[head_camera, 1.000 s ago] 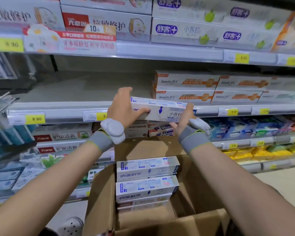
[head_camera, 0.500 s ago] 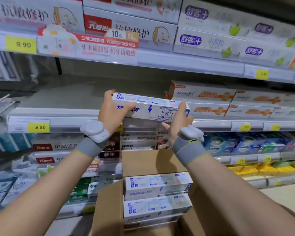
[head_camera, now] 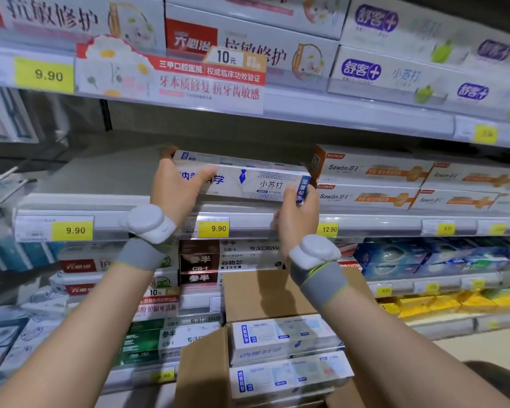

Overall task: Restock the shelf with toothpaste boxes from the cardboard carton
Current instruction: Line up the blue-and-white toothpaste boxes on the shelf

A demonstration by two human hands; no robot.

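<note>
Hands raised at shelf (head_camera: 71,201) | left hand (head_camera: 175,188) grips toothpaste box (head_camera: 248,181) | right hand (head_camera: 298,219) grips its end

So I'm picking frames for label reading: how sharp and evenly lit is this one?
Head view: the toothpaste box both hands hold is sharp, its print readable; the far-right price tags smear with blur; wide-angle distortion bends the shelf rail; the bay behind the box is shadowed; the carton is dimmer.
</note>
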